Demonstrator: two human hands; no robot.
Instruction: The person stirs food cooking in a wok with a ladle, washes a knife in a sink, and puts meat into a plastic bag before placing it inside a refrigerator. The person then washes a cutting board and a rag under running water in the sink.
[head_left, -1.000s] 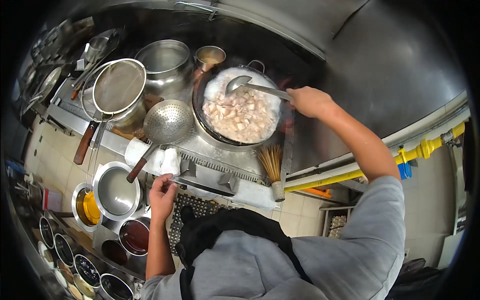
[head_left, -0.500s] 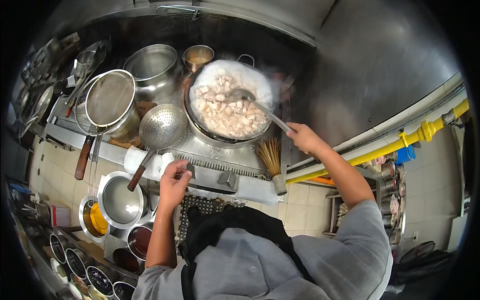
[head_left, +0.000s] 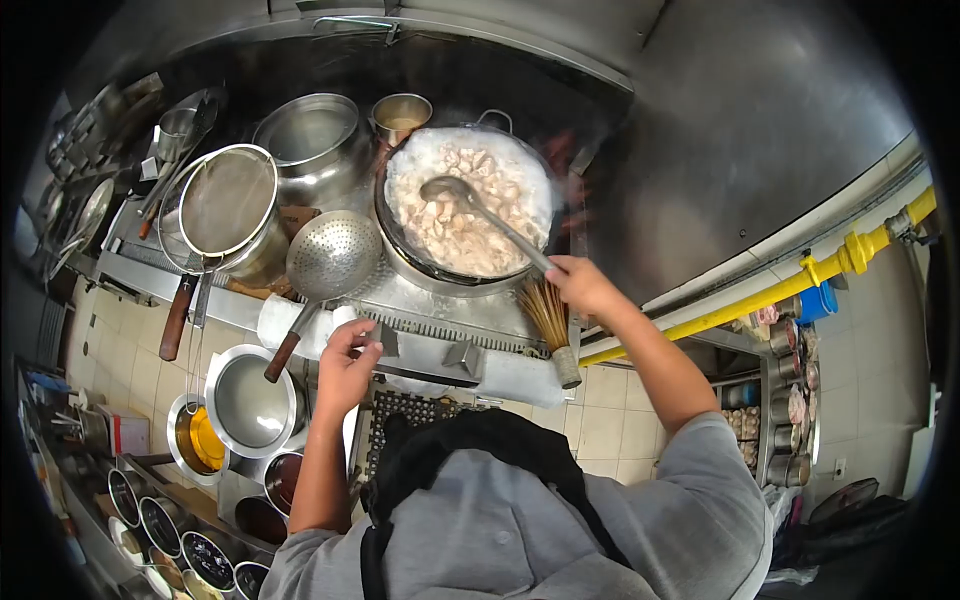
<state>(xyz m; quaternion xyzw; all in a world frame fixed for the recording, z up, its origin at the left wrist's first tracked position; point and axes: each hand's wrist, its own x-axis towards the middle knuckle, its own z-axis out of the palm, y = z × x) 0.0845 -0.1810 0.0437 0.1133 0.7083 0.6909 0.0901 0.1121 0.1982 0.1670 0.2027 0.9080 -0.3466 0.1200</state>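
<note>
My right hand (head_left: 582,287) is closed around the handle of a metal ladle (head_left: 500,226). The ladle's bowl rests among pale chunks of meat (head_left: 470,240) in a large wok (head_left: 385,222), where white foam (head_left: 520,165) covers the far side. At the stove's front edge, my left hand (head_left: 350,362) has its fingers curled beside a grey metal block (head_left: 383,340); what they hold, if anything, is hidden. Just beyond that hand lies a perforated skimmer (head_left: 335,252) with a wooden handle. A bamboo brush (head_left: 549,322) leans near the wok's right front.
Behind the skimmer are a mesh strainer (head_left: 229,200) over a pot, a large steel pot (head_left: 308,130) and a small pot (head_left: 402,116). At lower left stand a steel bowl (head_left: 252,400), a pan of yellow liquid (head_left: 205,440) and several sauce containers. A yellow pipe (head_left: 740,310) runs along the right.
The ladle's bowl has moved left across the wok, and my right hand has shifted slightly left and nearer to me. My left hand stays by the stove edge. The view has shifted slightly.
</note>
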